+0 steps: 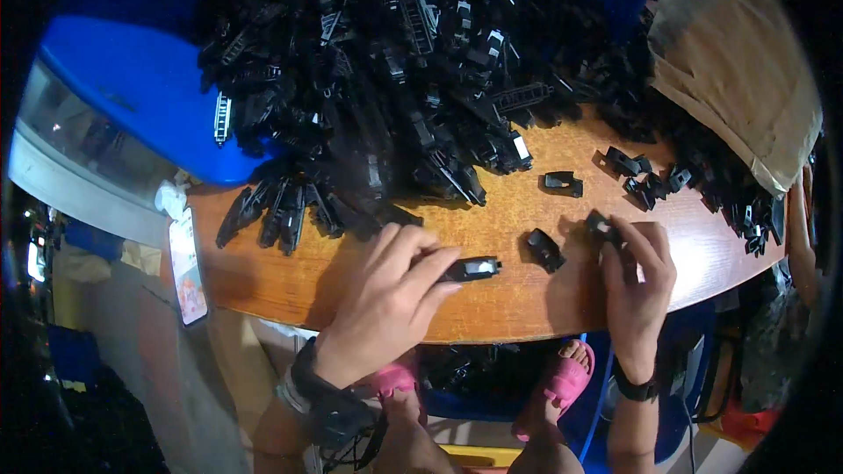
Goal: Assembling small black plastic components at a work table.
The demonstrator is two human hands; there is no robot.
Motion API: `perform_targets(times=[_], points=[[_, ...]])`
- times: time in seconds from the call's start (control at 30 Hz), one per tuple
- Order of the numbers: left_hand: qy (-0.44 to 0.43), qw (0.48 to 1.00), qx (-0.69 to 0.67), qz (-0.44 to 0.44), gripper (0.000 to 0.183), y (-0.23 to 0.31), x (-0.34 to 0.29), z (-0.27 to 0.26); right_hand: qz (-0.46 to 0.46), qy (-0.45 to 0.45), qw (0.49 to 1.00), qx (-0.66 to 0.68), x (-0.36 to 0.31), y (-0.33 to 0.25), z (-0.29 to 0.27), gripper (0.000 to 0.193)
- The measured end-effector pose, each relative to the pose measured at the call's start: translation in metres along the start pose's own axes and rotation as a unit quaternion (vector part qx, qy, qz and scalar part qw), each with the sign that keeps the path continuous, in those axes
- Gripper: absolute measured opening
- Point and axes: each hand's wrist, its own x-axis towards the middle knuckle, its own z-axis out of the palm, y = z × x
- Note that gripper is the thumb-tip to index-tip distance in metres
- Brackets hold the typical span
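Observation:
My left hand (386,294) is closed around a long black plastic part (477,269), held just above the wooden table near its front edge. The free end of that part points right and has a pale, shiny patch; the rest is hidden in my fingers. To the right, my right hand (634,272) pinches a small black plastic piece (601,226) between thumb and fingers. Between my hands a loose small black piece (545,250) lies on the wood, and a similar black piece with an opening (563,183) lies farther back.
A large heap of black plastic parts (413,79) covers the back of the wooden table (342,298). Smaller black pieces (645,184) are scattered at right beside a brown paper bag (733,61). A blue plastic surface (140,88) and a phone (186,268) are at left.

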Motion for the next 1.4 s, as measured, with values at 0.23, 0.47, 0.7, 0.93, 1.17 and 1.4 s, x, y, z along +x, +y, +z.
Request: perform_targets(times=[0.23, 0.47, 0.7, 0.93, 1.17, 1.4], points=[[-0.017, 0.994, -0.106, 0.025, 0.027, 0.013, -0.014, 0.006, -0.06, -0.246, 0.959, 0.125, -0.022, -0.027, -0.004, 0.035], [-0.001, 0.995, -0.1, 0.023, 0.028, 0.008, -0.021, 0.003, -0.096, -0.279, 0.944, 0.148, -0.015, -0.022, 0.0, 0.035], [-0.02, 0.99, -0.133, 0.047, 0.028, 0.012, -0.021, 0.0, -0.158, -0.274, 0.94, 0.128, -0.029, -0.031, 0.004, 0.033], [0.133, 0.968, 0.21, -0.044, 0.037, -0.022, -0.019, -0.027, -0.123, -0.147, 0.976, 0.1, -0.021, -0.033, 0.009, 0.041], [0.01, 0.983, 0.171, 0.069, 0.034, 0.003, -0.019, -0.016, -0.127, -0.139, 0.977, 0.104, -0.01, -0.027, 0.025, 0.038], [-0.058, 0.995, 0.037, 0.079, 0.047, 0.017, -0.003, -0.003, -0.071, -0.115, 0.989, 0.054, -0.02, -0.028, 0.006, 0.029]])
